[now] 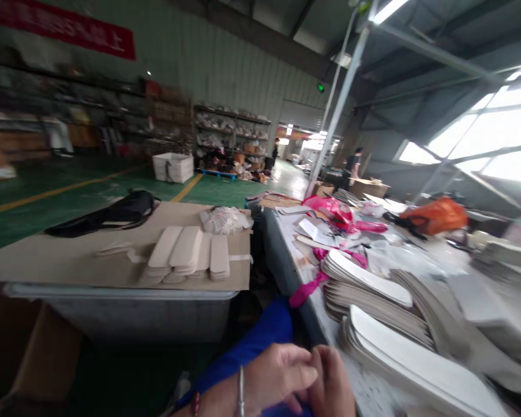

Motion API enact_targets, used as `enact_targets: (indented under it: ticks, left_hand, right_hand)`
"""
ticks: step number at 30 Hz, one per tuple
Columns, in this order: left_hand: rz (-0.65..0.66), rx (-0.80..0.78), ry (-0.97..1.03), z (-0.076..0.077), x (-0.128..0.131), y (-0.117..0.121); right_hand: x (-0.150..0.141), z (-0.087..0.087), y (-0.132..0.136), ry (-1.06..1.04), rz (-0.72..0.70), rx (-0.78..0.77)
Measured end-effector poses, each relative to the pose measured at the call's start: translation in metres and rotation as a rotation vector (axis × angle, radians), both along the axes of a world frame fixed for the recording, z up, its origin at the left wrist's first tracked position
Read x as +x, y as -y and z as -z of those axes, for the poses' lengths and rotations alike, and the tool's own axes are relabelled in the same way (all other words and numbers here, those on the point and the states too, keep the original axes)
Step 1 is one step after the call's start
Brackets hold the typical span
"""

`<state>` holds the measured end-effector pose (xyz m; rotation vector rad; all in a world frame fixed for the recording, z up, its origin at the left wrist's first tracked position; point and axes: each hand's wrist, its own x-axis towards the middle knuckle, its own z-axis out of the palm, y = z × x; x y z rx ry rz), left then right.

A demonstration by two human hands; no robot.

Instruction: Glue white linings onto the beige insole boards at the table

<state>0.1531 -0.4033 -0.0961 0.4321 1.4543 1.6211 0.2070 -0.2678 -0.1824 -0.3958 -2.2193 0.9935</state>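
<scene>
My left hand, with a silver bangle at the wrist, reaches across above blue-clad legs. Its fingers are loosely bent and partly apart, touching the other hand; nothing shows in them. My right hand is curled closed beside it, and whatever its fingers may hold is hidden. Just right of the hands, a stack of long white rounded strips lies on the worktable. Behind it are another white-topped stack and a stack of greyish strips.
On the left, a cardboard-topped bin carries short beige stacks, a white bundle and a black bag. Pink cloth hangs over the worktable edge. An orange bag lies farther back. A person stands in the background.
</scene>
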Motion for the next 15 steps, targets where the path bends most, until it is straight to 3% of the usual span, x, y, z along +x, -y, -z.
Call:
enact_targets:
  ticks: [6,11,15]
  left_hand:
    - [0.11,-0.101,-0.029,0.011,-0.005,-0.01]
    - [0.046,-0.142,0.059,0.036,-0.017,-0.023]
    - [0.069,-0.205,0.097,0.041,-0.025,-0.032]
  right_hand:
    - [0.009,0.001,0.004,0.048,0.226,0.087]
    - [0.016,0.018,-0.003,0.065,0.391,0.135]
    - [0.02,0.029,-0.004,0.101,0.449,0.148]
